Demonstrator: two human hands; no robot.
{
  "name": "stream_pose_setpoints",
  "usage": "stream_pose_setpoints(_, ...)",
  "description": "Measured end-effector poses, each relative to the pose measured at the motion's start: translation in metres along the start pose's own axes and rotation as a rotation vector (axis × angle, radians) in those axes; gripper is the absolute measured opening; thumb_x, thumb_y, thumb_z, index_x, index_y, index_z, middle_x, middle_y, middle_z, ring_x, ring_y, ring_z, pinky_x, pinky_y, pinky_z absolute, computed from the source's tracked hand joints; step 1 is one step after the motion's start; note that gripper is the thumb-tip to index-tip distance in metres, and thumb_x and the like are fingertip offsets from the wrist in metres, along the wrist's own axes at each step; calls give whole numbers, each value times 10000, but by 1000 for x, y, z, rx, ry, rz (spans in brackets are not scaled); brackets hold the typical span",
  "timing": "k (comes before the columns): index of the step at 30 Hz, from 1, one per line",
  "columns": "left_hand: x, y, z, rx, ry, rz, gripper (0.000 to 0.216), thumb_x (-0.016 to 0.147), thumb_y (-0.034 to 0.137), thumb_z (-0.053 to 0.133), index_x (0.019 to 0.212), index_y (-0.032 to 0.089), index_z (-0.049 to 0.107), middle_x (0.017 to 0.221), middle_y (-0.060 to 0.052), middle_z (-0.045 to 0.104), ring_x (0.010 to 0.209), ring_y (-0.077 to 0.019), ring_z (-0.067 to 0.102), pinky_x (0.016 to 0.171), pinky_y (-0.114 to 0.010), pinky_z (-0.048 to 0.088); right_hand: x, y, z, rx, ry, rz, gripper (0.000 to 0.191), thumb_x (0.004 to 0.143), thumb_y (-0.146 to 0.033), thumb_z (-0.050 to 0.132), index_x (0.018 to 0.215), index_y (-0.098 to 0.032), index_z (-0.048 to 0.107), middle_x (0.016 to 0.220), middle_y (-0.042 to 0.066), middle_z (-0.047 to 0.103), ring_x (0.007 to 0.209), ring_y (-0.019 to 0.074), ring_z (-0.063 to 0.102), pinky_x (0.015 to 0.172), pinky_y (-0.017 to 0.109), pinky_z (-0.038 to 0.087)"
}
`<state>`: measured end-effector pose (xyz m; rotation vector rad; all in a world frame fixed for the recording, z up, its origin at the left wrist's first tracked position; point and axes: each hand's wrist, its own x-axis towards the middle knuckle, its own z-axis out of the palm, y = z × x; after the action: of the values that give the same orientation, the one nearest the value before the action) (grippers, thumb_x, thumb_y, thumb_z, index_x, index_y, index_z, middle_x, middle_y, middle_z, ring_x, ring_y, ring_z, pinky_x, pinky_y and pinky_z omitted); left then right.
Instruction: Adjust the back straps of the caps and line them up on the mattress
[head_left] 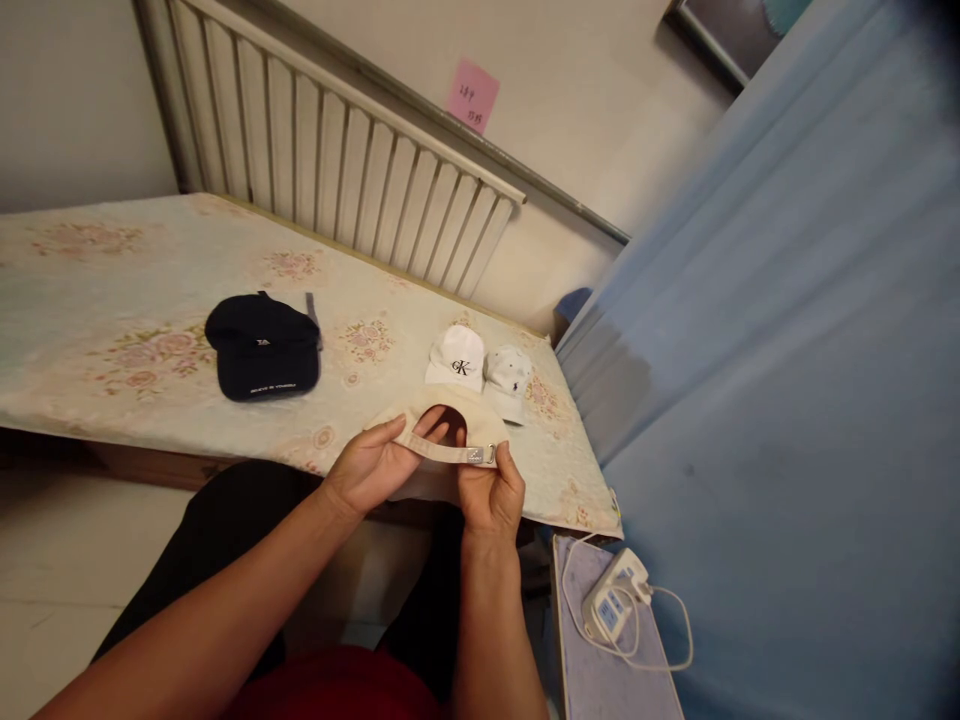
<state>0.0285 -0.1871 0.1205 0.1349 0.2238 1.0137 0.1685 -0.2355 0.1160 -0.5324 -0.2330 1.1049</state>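
Observation:
I hold a beige cap over the near edge of the bed, its back facing me. My left hand pinches the left end of the cap's rear strap, fingers closed on it. My right hand grips the strap's right end beside the metal buckle. Two white caps lie just behind it on the bedspread, one with a black logo and one with small dark marks. A black cap lies farther left.
A bed with a floral spread runs across the view. A white radiator stands behind it under a pink note. A blue curtain fills the right. A white device with a cord rests at lower right.

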Motion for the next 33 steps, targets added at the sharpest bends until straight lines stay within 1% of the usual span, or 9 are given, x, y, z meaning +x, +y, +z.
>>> stream_pose_setpoints(4,0,0,-2,0,10,-5,227,902,27,454,1039,92,623,1128,-187,724,1144,-252,675,1107,-422,474,-1,1,1,12,20,1,283,870,-184,593,1142,-167,669,1267,84,710,1250,234,615,1147,549,403)
stream_pose_setpoints(7,0,0,-2,1,16,-4,226,901,26,454,1037,96,621,1125,-186,726,1141,-250,676,1120,-429,459,-1,1,0,1,19,0,291,867,-192,596,1148,-161,665,1285,96,698,1271,237,599,1147,556,398)
stream_pose_setpoints(13,0,1,-3,8,0,-6,283,913,32,446,1145,68,603,1144,-194,718,1116,-246,687,1104,-413,474,0,2,-2,-32,-6,-12,322,854,-213,619,1170,-169,658,1244,96,720,1270,246,600,1157,583,370)
stream_pose_setpoints(19,2,1,-7,9,-1,-31,427,911,41,457,1334,48,519,1200,-211,696,1131,-267,680,1086,-417,490,0,3,-4,-28,4,-3,288,845,-205,627,1125,-161,676,1253,97,715,1259,240,606,1164,566,368)
stream_pose_setpoints(24,1,2,-8,-18,13,-34,443,901,25,461,1339,57,520,1193,-212,701,1103,-267,695,1057,-399,515,1,3,-4,-42,9,-1,313,850,-212,621,1155,-154,666,1286,113,694,1280,245,589,1161,582,361)
stream_pose_setpoints(28,1,2,-8,-24,18,-41,456,909,28,452,1362,64,494,1190,-203,701,1106,-262,694,1042,-387,522,1,4,-4,-37,-4,0,327,856,-204,613,1176,-156,659,1263,108,708,1267,244,601,1167,584,351)
stream_pose_setpoints(33,1,2,-8,-23,5,-81,485,917,66,471,1399,24,440,1237,-223,672,1137,-288,674,1082,-414,483,1,4,-6,-68,-41,-13,354,860,-217,613,1210,-174,641,1247,94,719,1250,239,617,1165,585,354)
